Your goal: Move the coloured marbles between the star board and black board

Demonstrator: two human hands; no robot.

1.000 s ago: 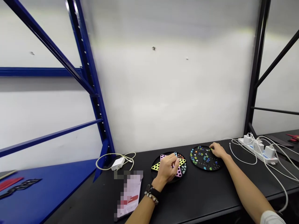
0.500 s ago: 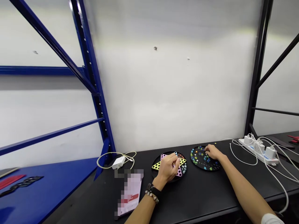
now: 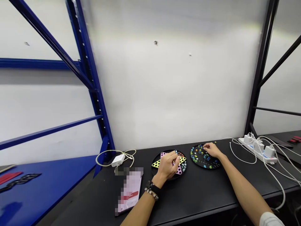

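Observation:
My left hand [image 3: 167, 165] hovers over a round black Chinese checkers board [image 3: 156, 176] with a coloured star full of holes, in yellow, pink and blue. Its fingers are curled together, and whatever they hold is hidden. Red-brown and pale marbles [image 3: 184, 165] lie in the board's right-hand sections. To the right, my right hand [image 3: 213, 150] reaches over a round black tray [image 3: 199, 163] scattered with blue, green and yellow glass marbles [image 3: 207, 157]. The fingertips are pinched low at the tray's far side among the marbles; what is between them is too small to make out.
A phone [image 3: 131, 191] lies left of the board, with a white charger [image 3: 118, 160] and coiled cable behind it. At the right a white power strip [image 3: 258, 150] trails several cables. A blue shelf post [image 3: 94, 78] and a white wall [image 3: 176, 94] bound the black table.
The camera view has shifted slightly. My right hand has moved a little left over the marble tray. My left hand stays above the star board with its fingers curled.

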